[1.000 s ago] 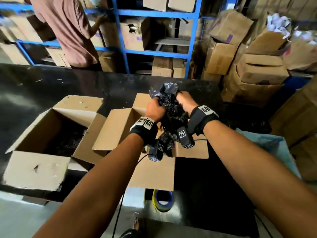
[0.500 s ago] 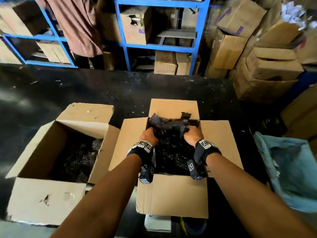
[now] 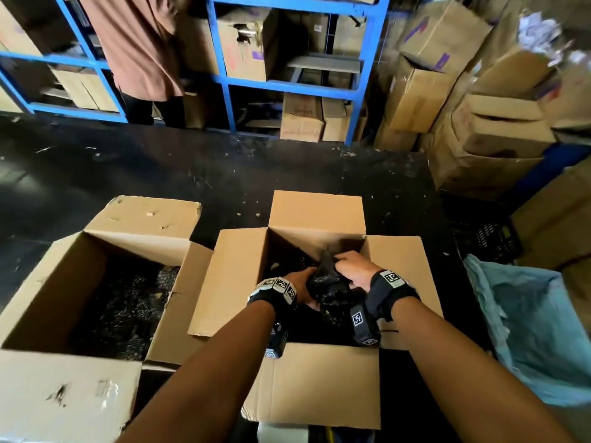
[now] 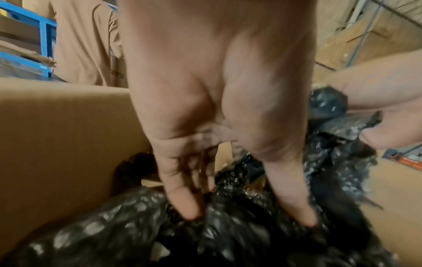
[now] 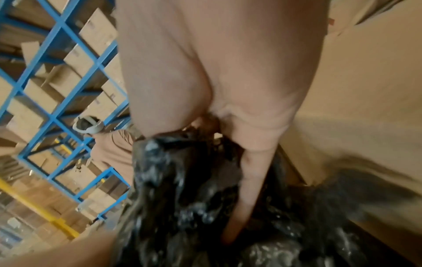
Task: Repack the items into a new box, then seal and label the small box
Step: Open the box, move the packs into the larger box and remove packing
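Note:
An open cardboard box (image 3: 316, 388) stands on the black table in front of me, all flaps spread. Both hands are down inside it around a crumpled black plastic-wrapped bundle (image 3: 329, 282). My left hand (image 3: 297, 282) grips the bundle's left side. In the left wrist view its thumb and fingers (image 4: 182, 198) dig into the shiny black plastic (image 4: 228, 243). My right hand (image 3: 351, 270) clutches the top right of the bundle. In the right wrist view, black plastic (image 5: 182, 198) is bunched under that hand's palm (image 5: 228, 117), with one finger stretched down beside it.
A larger open box (image 3: 64, 398) at the left holds more black wrapped items (image 3: 128, 308). A light blue bag (image 3: 527, 330) hangs at the right. Behind the table are blue shelving (image 3: 287, 84), stacked cartons (image 3: 495, 135) and a person in a brown shirt (image 3: 137, 43).
One second ago both hands held the black bundle up above the box. They have since lowered it into the box and now sit deeper between its walls.

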`<state>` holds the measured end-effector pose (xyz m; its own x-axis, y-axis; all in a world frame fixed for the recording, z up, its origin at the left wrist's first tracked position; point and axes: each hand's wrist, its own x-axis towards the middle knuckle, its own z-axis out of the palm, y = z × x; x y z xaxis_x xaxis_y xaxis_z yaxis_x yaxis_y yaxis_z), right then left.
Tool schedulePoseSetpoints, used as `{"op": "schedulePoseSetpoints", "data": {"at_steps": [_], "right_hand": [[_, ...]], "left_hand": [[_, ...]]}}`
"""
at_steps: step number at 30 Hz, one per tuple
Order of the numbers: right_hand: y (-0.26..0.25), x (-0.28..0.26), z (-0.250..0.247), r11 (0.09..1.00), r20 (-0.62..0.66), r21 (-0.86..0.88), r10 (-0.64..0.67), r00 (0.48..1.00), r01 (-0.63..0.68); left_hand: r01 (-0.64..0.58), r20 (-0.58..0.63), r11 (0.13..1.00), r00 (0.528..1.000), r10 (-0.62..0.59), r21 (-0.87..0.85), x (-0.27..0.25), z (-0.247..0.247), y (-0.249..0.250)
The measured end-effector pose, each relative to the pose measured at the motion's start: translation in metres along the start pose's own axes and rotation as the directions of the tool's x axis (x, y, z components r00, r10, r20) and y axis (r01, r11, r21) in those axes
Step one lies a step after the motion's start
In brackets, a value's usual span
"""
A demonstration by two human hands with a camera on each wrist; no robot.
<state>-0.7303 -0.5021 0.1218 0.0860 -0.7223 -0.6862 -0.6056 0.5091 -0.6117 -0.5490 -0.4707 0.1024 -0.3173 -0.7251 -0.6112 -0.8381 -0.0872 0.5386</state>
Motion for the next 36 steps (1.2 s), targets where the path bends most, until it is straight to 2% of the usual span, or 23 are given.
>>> {"op": "schedulePoseSetpoints", "data": {"at_steps": [2, 4, 6, 8, 10, 12, 13, 14, 16, 18, 20, 22, 24, 26, 28, 30, 32, 34, 36], "right_hand": [[-0.004, -0.006, -0.004, 0.998, 0.006, 0.053, -0.026, 1.0, 0.026], [-0.005, -0.014, -0.011, 0.996, -0.008, 0.04, -0.076, 0.997, 0.076], [-0.002, -0.015, -0.021, 0.989, -0.102, -0.105, -0.111, 0.989, 0.1], [-0.002, -0.017, -0.025, 0.965, -0.249, -0.251, -0.142, 0.958, 0.078], [-0.007, -0.022, -0.022, 0.985, -0.232, -0.142, -0.127, 0.964, 0.096], [-0.013, -0.025, -0.017, 0.991, -0.124, 0.03, -0.125, 0.984, 0.129], [-0.015, -0.027, -0.016, 0.988, -0.075, 0.036, -0.144, 0.987, 0.147], [-0.016, -0.025, -0.016, 0.985, -0.038, -0.029, -0.171, 0.984, 0.17], [-0.016, -0.029, -0.016, 0.917, 0.025, -0.366, -0.161, 0.987, 0.159], [-0.011, -0.03, -0.014, 0.751, -0.021, -0.652, -0.149, 0.989, 0.099], [-0.007, -0.034, -0.011, 0.684, -0.111, -0.728, -0.176, 0.978, 0.04], [-0.006, -0.04, -0.008, 0.677, -0.2, -0.736, -0.228, 0.953, 0.008], [-0.005, -0.044, -0.011, 0.715, -0.239, -0.699, -0.251, 0.938, 0.013], [-0.003, -0.047, -0.015, 0.774, -0.191, -0.628, -0.249, 0.95, 0.077], [0.001, -0.048, -0.016, 0.842, -0.099, -0.512, -0.251, 0.963, 0.167], [0.004, -0.052, -0.015, 0.886, -0.001, -0.391, -0.272, 0.962, 0.25], [0.007, -0.058, -0.009, 0.875, 0.084, -0.393, -0.272, 0.959, 0.283], [0.011, -0.06, -0.004, 0.818, 0.145, -0.509, -0.224, 0.964, 0.267], [0.017, -0.063, 0.001, 0.76, 0.202, -0.59, -0.188, 0.961, 0.273]], "left_hand": [[0.039, -0.126, 0.996, 0.992, -0.029, 0.081, 0.001, -0.003, 0.004], [0.113, -0.257, 0.983, 0.964, -0.073, 0.146, 0.003, -0.008, 0.005], [0.197, -0.365, 0.972, 0.921, -0.139, 0.127, 0.001, -0.02, 0.003], [0.25, -0.453, 0.963, 0.873, -0.181, 0.097, -0.001, -0.032, 0.0], [0.263, -0.5, 0.957, 0.849, -0.17, 0.12, -0.002, -0.042, -0.001], [0.275, -0.491, 0.948, 0.855, -0.164, 0.162, -0.001, -0.047, -0.002], [0.266, -0.476, 0.949, 0.866, -0.156, 0.172, -0.001, -0.048, -0.003], [0.258, -0.457, 0.95, 0.876, -0.151, 0.179, -0.001, -0.048, -0.003], [0.258, -0.451, 0.945, 0.881, -0.145, 0.2, -0.005, -0.045, -0.006], [0.277, -0.485, 0.937, 0.863, -0.145, 0.214, -0.009, -0.043, -0.011], [0.293, -0.514, 0.928, 0.846, -0.14, 0.229, -0.013, -0.04, -0.013], [0.293, -0.532, 0.927, 0.837, -0.129, 0.236, -0.018, -0.039, -0.015], [0.3, -0.542, 0.932, 0.827, -0.148, 0.203, -0.023, -0.041, -0.015], [0.268, -0.491, 0.951, 0.856, -0.16, 0.157, -0.027, -0.04, -0.016], [0.172, -0.4, 0.979, 0.909, -0.116, 0.107, -0.03, -0.039, -0.015], [0.091, -0.373, 0.993, 0.926, -0.055, 0.081, -0.032, -0.033, -0.014], [0.036, -0.35, 0.995, 0.937, -0.003, 0.088, -0.035, -0.023, -0.011], [0.014, -0.247, 0.988, 0.969, 0.024, 0.153, -0.035, -0.01, -0.009], [0.046, -0.134, 0.976, 0.991, -0.018, 0.212, -0.043, 0.004, -0.006]]}}
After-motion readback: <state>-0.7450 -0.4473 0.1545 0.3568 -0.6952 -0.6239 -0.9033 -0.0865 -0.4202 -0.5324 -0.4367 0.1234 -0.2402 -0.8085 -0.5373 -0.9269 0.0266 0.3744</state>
